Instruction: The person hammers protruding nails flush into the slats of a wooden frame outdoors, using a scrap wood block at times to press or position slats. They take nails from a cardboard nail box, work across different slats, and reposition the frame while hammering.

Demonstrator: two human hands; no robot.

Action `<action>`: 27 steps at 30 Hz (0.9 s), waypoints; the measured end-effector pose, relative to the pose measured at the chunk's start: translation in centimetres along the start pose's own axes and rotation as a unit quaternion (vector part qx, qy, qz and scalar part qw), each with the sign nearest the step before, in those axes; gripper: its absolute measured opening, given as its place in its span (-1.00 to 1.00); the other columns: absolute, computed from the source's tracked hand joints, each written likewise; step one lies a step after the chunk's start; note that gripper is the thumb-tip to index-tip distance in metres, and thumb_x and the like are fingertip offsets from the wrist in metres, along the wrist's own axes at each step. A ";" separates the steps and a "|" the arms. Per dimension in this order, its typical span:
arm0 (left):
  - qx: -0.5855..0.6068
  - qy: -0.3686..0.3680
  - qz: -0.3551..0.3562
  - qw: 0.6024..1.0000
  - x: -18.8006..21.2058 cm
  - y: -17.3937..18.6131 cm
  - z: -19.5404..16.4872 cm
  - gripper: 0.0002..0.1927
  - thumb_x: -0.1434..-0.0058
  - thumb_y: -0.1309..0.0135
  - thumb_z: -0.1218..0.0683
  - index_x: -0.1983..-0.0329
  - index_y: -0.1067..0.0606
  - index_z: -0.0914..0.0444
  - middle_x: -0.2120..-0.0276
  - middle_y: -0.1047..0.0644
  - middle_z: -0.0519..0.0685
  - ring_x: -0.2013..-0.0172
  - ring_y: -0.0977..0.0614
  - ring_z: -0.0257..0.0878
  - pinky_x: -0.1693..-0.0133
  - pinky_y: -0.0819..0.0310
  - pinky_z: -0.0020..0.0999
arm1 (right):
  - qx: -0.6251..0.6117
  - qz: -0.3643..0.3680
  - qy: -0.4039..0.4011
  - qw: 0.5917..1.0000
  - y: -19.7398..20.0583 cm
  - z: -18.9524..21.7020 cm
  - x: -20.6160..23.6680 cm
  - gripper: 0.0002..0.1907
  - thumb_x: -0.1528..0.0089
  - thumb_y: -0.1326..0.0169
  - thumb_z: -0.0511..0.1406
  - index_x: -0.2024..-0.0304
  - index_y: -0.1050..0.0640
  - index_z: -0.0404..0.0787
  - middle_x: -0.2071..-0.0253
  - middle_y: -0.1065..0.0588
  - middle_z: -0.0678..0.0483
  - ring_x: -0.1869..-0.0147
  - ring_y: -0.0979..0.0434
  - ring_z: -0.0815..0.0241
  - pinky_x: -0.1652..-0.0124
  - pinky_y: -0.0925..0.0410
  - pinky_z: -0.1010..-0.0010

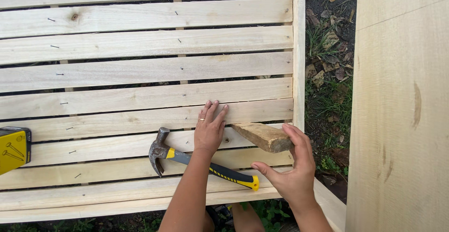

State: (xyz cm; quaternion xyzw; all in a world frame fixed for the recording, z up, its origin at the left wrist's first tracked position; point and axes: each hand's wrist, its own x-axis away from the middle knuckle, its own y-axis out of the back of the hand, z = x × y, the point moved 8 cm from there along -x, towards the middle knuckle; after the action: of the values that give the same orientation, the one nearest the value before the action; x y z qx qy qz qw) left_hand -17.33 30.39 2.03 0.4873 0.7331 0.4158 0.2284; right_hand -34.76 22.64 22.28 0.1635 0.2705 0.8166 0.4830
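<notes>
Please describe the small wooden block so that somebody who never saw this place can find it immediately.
Look at the slatted panel of pale boards, near its right edge. There the right hand touches the block. It is short, thick and browner than the slats.
</notes>
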 end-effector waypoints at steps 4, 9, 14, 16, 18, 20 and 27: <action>0.008 0.030 0.050 0.998 0.2 0.0 0.0 -0.34 -0.23 -0.05 0.14 -0.43 -0.31 -0.03 -0.47 -0.19 -0.02 -0.48 -0.13 0.04 -0.38 -0.04 0.09 | -0.048 -0.058 0.058 0.995 -2.6 -1.7 -0.3 -0.11 0.02 -0.48 -0.27 -0.20 -0.20 -0.16 -0.22 -0.37 -0.18 -0.31 -0.45 0.00 -0.25 -0.40 0.20; 0.032 0.105 0.121 0.986 0.3 -0.7 -0.6 -0.13 -0.01 -0.08 0.21 -0.47 -0.28 -0.05 -0.53 -0.08 -0.01 -0.51 0.02 0.09 -0.38 0.10 0.20 | -0.027 -0.084 0.055 0.995 -3.1 -1.3 -1.3 -0.29 -0.13 -0.40 -0.38 -0.14 -0.21 -0.14 -0.08 -0.43 -0.05 -0.18 -0.52 0.06 -0.18 -0.43 0.22; 0.265 0.126 0.058 0.954 0.5 0.0 -0.2 -0.06 -0.07 -0.35 0.10 -0.48 -0.14 0.08 -0.50 0.02 0.12 -0.47 0.08 0.17 -0.32 0.27 0.41 | 0.094 -0.029 0.124 0.987 -8.7 5.9 -0.5 -0.36 0.01 -0.42 -0.37 -0.01 -0.35 -0.12 0.05 -0.41 -0.08 -0.09 -0.49 -0.14 0.06 -0.42 0.22; 0.280 0.099 0.053 0.953 1.1 1.0 0.0 -0.13 -0.13 -0.21 0.14 -0.52 -0.16 0.03 -0.55 -0.04 0.09 -0.52 -0.02 0.15 -0.39 0.04 0.33 | 0.092 -0.056 0.110 0.988 -8.2 5.9 -0.5 -0.38 0.01 -0.41 -0.38 0.00 -0.35 -0.12 0.05 -0.41 -0.06 -0.09 -0.50 -0.13 0.05 -0.43 0.24; 0.227 0.096 0.084 0.966 1.4 1.5 -0.1 -0.10 -0.07 -0.12 0.21 -0.53 -0.18 -0.02 -0.57 -0.09 0.05 -0.54 -0.08 0.10 -0.40 -0.04 0.29 | 0.045 -0.105 0.075 0.991 -5.6 4.1 -0.5 -0.37 -0.03 -0.39 -0.39 -0.02 -0.31 -0.18 0.01 -0.41 -0.07 -0.08 -0.52 -0.06 -0.02 -0.45 0.26; 0.103 0.102 0.152 0.978 1.9 1.8 -0.8 0.01 0.09 -0.07 0.30 -0.51 -0.22 -0.06 -0.56 -0.12 0.01 -0.53 -0.11 0.04 -0.36 0.05 0.30 | -0.065 -0.125 0.061 0.988 -2.2 1.6 -0.7 -0.38 -0.17 -0.31 -0.43 -0.12 -0.21 -0.18 -0.11 -0.38 -0.07 -0.20 -0.49 -0.09 -0.21 -0.42 0.22; 0.419 0.021 0.043 0.907 0.2 7.4 -6.5 -0.42 -0.01 -0.20 0.22 -0.18 -0.51 0.19 -0.23 -0.43 0.13 -0.22 -0.47 -0.01 -0.14 -0.42 -0.20 | 0.104 -0.073 0.068 0.989 -7.9 5.9 -0.9 -0.34 0.03 -0.40 -0.36 -0.02 -0.31 -0.15 0.02 -0.39 -0.05 -0.07 -0.51 -0.10 0.06 -0.45 0.21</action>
State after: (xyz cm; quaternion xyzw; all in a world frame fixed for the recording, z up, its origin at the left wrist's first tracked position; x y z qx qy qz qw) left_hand -18.33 29.37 11.81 0.5607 0.8226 0.0897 -0.0302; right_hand -25.64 26.64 22.26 0.1366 0.3979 0.7554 0.5024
